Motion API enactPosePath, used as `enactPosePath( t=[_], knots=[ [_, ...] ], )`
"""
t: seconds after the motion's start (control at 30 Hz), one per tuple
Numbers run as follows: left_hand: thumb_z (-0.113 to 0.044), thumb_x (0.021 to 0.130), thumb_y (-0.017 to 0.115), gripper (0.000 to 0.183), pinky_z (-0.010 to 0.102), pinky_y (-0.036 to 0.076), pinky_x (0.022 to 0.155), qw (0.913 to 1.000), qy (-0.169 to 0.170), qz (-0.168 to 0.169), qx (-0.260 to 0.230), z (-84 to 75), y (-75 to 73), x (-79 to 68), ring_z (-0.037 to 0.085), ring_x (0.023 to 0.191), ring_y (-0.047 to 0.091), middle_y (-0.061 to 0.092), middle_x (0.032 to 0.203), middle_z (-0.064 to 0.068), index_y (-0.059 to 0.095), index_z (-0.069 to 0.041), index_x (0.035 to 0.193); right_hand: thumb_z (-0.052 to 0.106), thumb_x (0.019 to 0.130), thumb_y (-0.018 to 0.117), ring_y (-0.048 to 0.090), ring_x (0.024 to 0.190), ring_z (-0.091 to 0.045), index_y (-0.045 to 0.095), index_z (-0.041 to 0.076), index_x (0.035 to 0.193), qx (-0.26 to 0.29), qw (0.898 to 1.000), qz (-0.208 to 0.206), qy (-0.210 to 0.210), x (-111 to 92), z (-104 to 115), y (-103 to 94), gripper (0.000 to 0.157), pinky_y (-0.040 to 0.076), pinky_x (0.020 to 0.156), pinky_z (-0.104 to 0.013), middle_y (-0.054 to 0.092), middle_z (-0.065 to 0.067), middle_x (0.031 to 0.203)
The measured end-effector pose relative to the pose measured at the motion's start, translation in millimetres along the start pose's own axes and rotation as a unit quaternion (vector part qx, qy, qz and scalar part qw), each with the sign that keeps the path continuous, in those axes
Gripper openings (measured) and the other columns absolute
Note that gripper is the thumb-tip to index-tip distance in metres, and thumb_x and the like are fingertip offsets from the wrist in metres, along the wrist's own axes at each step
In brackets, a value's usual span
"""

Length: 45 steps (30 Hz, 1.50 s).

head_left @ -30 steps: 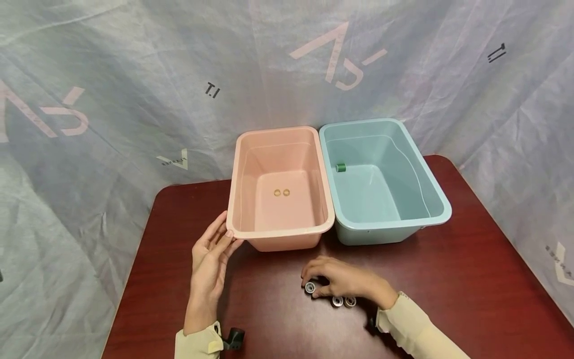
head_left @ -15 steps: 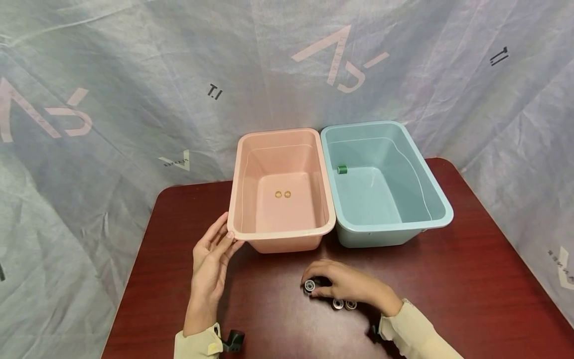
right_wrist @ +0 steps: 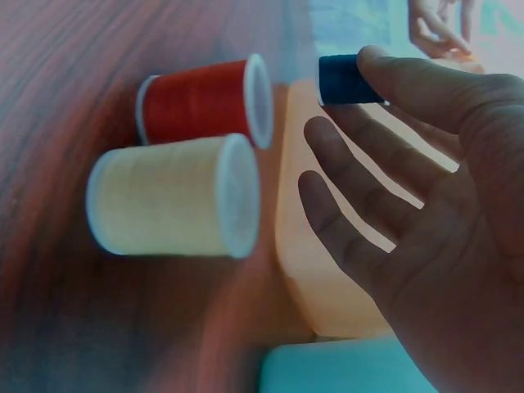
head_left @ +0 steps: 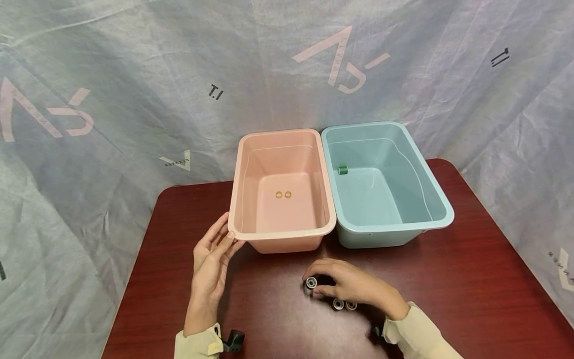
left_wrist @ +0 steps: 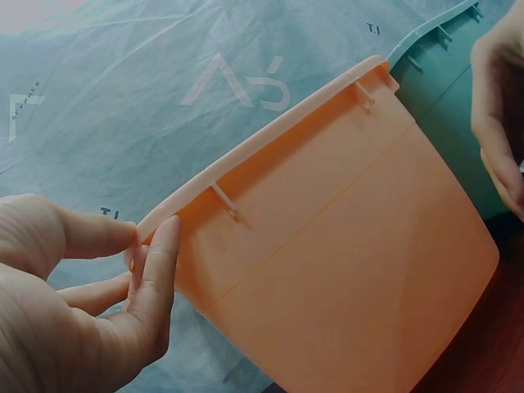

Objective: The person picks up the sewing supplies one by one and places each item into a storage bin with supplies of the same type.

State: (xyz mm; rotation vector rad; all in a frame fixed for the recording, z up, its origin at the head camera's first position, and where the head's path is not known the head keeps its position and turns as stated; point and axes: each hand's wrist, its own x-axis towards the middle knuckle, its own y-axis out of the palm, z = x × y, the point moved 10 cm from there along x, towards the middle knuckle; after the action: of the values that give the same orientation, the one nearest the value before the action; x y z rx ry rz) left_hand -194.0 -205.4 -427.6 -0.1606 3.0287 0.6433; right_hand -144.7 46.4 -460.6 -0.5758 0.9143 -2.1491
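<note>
My left hand (head_left: 210, 262) pinches the near left corner of the pink basin's (head_left: 284, 244) rim, thumb and fingers on either side of the lip in the left wrist view. In front of the basins, my right hand (head_left: 354, 283) holds a dark blue thread spool (right_wrist: 348, 80) between thumb and fingertips, its round end facing up in the head view. Close beside that hand, a red thread spool (right_wrist: 201, 100) and a cream thread spool (right_wrist: 164, 196) stand side by side on the table.
A light blue basin (head_left: 381, 238) stands against the pink one, with a green thread spool (head_left: 343, 170) lying inside. Two small gold-coloured rings (head_left: 279, 195) lie on the pink basin's floor. Behind the dark red table (head_left: 188, 204) hangs a grey printed cloth (head_left: 134, 60).
My right hand has raised the dark blue thread spool slightly and drawn a little away from the other two spools' level. My left hand keeps its hold on the pink basin's rim.
</note>
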Motion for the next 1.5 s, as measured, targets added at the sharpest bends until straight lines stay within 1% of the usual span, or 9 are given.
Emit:
enactPosePath(
  t=[0.23,0.5,0.67,0.9,1.0,1.13,1.23,1.4,1.5],
  knots=[
    [0.007,0.102,0.057,0.055,0.025,0.064,0.09,1.0,0.002,0.002,-0.005,-0.4,0.8,0.1,0.019,0.122,0.063,0.054,0.141,0.016,0.045,-0.002,0.155,0.019,0.099,0.072,0.065,0.114,-0.006,0.072,0.021,0.121,-0.019,1.0,-0.011,0.003,-4.0,13.7,-14.9,0.021,0.056,0.103,-0.034,0.071,0.012,0.116],
    [0.008,0.102,0.056,0.055,0.026,0.064,0.091,1.0,0.002,0.0,-0.007,0.0,-0.3,-0.3,0.019,0.122,0.063,0.054,0.142,0.017,0.045,-0.002,0.155,0.021,0.099,0.074,0.065,0.109,-0.005,0.07,0.026,0.119,-0.058,0.998,-0.032,-0.011,-7.9,35.2,-36.5,0.021,0.056,0.098,-0.032,0.069,0.015,0.114],
    [0.008,0.102,0.057,0.056,0.026,0.064,0.091,1.0,0.002,0.002,-0.008,0.9,-0.2,-0.2,0.021,0.125,0.062,0.053,0.145,0.018,0.045,-0.002,0.156,0.02,0.097,0.075,0.065,0.106,-0.006,0.07,0.026,0.119,-0.086,0.995,-0.053,-0.023,-12.8,43.8,-51.5,0.023,0.057,0.095,-0.032,0.068,0.016,0.114],
    [0.008,0.102,0.057,0.055,0.027,0.064,0.092,0.9999,0.005,0.003,-0.008,0.4,0.2,0.0,0.023,0.128,0.061,0.052,0.146,0.018,0.047,-0.003,0.155,0.017,0.096,0.076,0.064,0.109,-0.005,0.069,0.026,0.123,-0.107,0.991,-0.075,-0.028,-17.8,55.0,-72.4,0.029,0.057,0.095,-0.034,0.069,0.016,0.118],
    [0.008,0.102,0.056,0.055,0.027,0.064,0.092,0.9999,0.006,0.003,-0.01,0.5,0.2,-0.1,0.023,0.129,0.06,0.051,0.147,0.019,0.046,-0.003,0.155,0.016,0.095,0.078,0.064,0.11,-0.005,0.069,0.026,0.123,-0.117,0.988,-0.089,-0.037,-19.4,62.2,-82.7,0.031,0.056,0.095,-0.034,0.069,0.016,0.118],
    [0.008,0.102,0.056,0.055,0.027,0.064,0.092,0.9999,0.004,0.001,-0.01,1.2,-0.2,-0.6,0.023,0.129,0.06,0.051,0.148,0.019,0.046,-0.003,0.155,0.014,0.092,0.08,0.065,0.11,-0.005,0.069,0.025,0.123,-0.13,0.983,-0.112,-0.066,-21.3,74.4,-96.3,0.035,0.056,0.094,-0.032,0.07,0.014,0.118],
    [0.008,0.102,0.056,0.055,0.027,0.064,0.091,0.9999,0.004,0.0,-0.011,1.5,-0.5,-0.8,0.023,0.128,0.061,0.052,0.147,0.018,0.047,-0.003,0.155,0.013,0.091,0.081,0.065,0.111,-0.005,0.069,0.025,0.124,-0.138,0.979,-0.122,-0.084,-22.3,81.7,-104.1,0.037,0.055,0.095,-0.029,0.071,0.014,0.119],
    [0.008,0.102,0.058,0.057,0.027,0.064,0.091,0.9999,0.011,0.003,-0.01,0.5,0.1,-0.2,0.021,0.126,0.062,0.055,0.143,0.016,0.042,0.001,0.156,0.017,0.092,0.081,0.064,0.114,-0.002,0.068,0.027,0.124,-0.144,0.979,-0.117,-0.079,-21.8,85.2,-113.2,0.037,0.051,0.099,-0.021,0.07,0.017,0.121],
    [0.007,0.102,0.058,0.058,0.026,0.064,0.09,0.9999,0.013,0.004,-0.007,0.1,0.0,-0.2,0.021,0.125,0.063,0.056,0.143,0.017,0.041,0.002,0.157,0.018,0.092,0.081,0.063,0.115,0.0,0.068,0.027,0.125,-0.145,0.98,-0.112,-0.077,-20.6,87.0,-118.7,0.036,0.05,0.1,-0.02,0.07,0.018,0.121]
  ],
)
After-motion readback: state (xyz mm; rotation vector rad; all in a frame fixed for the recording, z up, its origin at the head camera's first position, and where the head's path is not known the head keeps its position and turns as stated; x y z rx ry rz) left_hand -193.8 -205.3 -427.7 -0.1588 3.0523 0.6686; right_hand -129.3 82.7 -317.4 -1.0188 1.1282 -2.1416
